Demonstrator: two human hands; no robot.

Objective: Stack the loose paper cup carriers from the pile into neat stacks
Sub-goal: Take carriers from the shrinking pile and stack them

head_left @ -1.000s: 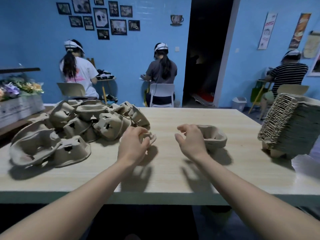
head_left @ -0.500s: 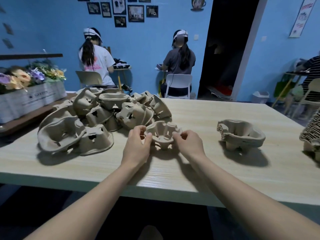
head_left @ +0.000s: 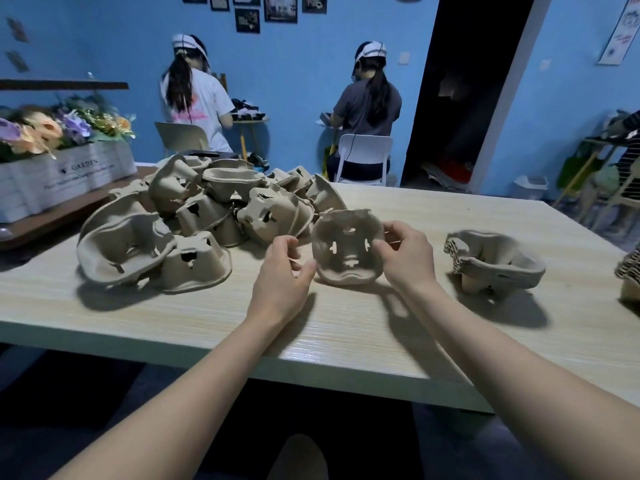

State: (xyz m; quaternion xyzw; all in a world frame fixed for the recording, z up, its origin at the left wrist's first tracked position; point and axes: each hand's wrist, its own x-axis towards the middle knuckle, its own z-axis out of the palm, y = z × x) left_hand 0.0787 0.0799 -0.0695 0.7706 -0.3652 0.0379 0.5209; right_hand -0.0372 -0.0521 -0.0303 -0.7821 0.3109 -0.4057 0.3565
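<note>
The right hand [head_left: 407, 258] is closed on the right edge of one paper cup carrier [head_left: 348, 251], with the thumb and the curled fingers pinching its rim. The left hand [head_left: 282, 271] is held just beside the left edge of the same carrier, its fingers curled loosely; whether the fingertips really touch the rim cannot be told, and nothing seems to be gripped by it. The carrier is tilted up so that its underside with the small cut-outs is turned to the camera, and it is kept a little above the counter [head_left: 207, 317]. It is judged to be very light, made of thin moulded pulp, quite stiff in shape but easy to dent or tear if it is squeezed strongly. Its surface looks rough and dry, so slipping is not much expected. The best place to hold is judged to be the outer rim at two opposite sides, with a soft pinch, so that the cup wells are not crushed and can nest well. To the left of the held carrier, the loose pile [head_left: 194, 220] is lying, with many carriers thrown in different directions. To the right of the held carrier, well apart, a small neat stack [head_left: 495, 263] is standing on the counter, and one more stack [head_left: 630, 271] is seen partly at the far right edge.
</note>
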